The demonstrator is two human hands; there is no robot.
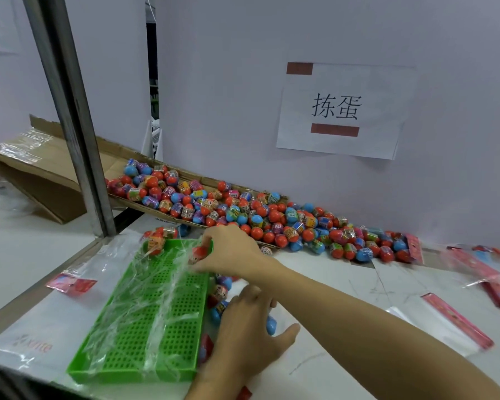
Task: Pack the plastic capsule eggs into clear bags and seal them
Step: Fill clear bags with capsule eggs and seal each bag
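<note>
Nearest, we find the left hand (244,339) curled over several capsule eggs (220,298) just right of the green tray (145,319). The right hand (228,251) pinches one egg (198,254) at the tray's far corner, inside a clear bag (156,272) draped over the tray. Beyond, the egg pile (260,217) spills from a cardboard box (55,174).

The right hand (231,252) reaches toward eleven o'clock on a long bare forearm, fingers curled in a pinch. The left hand (248,327) sits nearer, at six o'clock, fingers curled, thumb out toward three.
</note>
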